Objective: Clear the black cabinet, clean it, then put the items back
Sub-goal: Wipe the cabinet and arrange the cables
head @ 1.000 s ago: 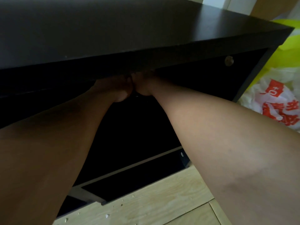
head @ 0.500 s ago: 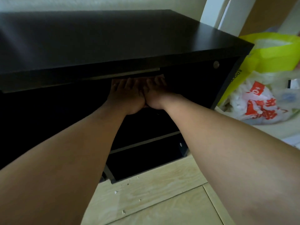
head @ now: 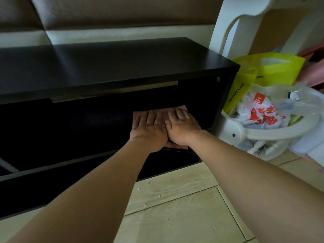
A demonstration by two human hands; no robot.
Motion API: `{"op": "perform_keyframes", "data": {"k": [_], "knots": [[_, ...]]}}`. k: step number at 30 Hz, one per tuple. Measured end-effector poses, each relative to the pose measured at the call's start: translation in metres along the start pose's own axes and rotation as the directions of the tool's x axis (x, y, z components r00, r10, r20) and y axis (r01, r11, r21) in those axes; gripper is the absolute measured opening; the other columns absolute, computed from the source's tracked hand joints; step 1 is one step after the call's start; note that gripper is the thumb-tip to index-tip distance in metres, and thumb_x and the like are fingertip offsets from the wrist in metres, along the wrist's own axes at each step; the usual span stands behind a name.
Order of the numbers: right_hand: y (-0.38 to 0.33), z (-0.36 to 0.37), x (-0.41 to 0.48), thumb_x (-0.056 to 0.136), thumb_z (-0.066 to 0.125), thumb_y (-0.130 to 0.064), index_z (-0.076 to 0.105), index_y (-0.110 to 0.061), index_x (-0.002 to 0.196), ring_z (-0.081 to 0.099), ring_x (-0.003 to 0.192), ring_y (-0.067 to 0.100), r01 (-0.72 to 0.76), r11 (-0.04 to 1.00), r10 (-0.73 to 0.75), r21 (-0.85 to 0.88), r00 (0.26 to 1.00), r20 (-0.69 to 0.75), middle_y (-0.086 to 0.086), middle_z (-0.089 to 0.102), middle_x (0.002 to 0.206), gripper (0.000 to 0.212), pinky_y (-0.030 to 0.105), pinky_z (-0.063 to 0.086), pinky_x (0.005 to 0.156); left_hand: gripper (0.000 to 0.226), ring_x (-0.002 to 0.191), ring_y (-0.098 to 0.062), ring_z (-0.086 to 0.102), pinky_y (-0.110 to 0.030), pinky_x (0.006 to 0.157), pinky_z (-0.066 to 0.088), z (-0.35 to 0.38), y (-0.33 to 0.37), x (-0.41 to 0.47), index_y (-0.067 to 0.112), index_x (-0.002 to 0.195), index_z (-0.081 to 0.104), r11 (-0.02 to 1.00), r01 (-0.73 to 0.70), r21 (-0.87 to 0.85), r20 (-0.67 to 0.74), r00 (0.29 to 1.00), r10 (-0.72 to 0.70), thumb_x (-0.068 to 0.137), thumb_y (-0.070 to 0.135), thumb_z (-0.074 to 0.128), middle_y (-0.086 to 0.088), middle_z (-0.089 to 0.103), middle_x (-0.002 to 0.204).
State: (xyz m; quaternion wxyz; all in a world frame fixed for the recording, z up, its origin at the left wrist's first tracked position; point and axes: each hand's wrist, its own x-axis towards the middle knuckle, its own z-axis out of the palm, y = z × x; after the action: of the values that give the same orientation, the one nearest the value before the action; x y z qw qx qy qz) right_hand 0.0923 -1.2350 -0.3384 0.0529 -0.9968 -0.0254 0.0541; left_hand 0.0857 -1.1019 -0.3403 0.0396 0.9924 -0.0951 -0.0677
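We press our left hand (head: 149, 132) and right hand (head: 182, 128) flat, side by side, on the pink cloth (head: 136, 115) inside the black cabinet (head: 114, 67), close to its right wall (head: 219, 102). Both grips are apart, fingers straight. Leftward the dark compartment stretches wide.

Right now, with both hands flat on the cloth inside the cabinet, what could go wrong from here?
1. The left hand and right hand press the cloth near the shelf's front edge, so wiping outward may push dirt onto the floor, where crumbs already lie.
2. The cabinet is very dark inside, so missed patches would be hard to spot.
3. The flat hands do not grip the cloth, so it might bunch or slip.
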Motion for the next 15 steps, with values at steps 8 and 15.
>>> {"op": "perform_keyframes", "data": {"k": [8, 15], "knots": [[-0.004, 0.003, -0.038, 0.106, 0.013, -0.046, 0.005, -0.019, 0.161, -0.002, 0.155, 0.027, 0.026, 0.999, -0.025, -0.026, 1.0, 0.013, 0.01, 0.0, 0.169, 0.062, 0.041, 0.004, 0.125, 0.062, 0.153, -0.021, -0.018, -0.047, 0.124, -0.006, 0.001, 0.001, -0.045, 0.025, 0.159, -0.009, 0.999, -0.036, 0.028, 0.029, 0.999, 0.035, 0.104, 0.047, 0.01, 0.0, -0.017, 0.166], [-0.003, 0.002, -0.048, 0.106, 0.013, -0.048, 0.004, -0.019, 0.161, -0.004, 0.156, 0.026, 0.024, 0.999, -0.023, -0.035, 0.999, 0.025, 0.011, -0.001, 0.169, 0.063, 0.043, 0.005, 0.126, 0.067, 0.152, -0.024, -0.019, -0.048, 0.124, -0.006, 0.01, 0.008, -0.059, 0.023, 0.158, -0.014, 0.997, -0.044, 0.07, -0.001, 0.999, 0.044, 0.104, 0.047, 0.018, -0.003, -0.02, 0.166]]}}
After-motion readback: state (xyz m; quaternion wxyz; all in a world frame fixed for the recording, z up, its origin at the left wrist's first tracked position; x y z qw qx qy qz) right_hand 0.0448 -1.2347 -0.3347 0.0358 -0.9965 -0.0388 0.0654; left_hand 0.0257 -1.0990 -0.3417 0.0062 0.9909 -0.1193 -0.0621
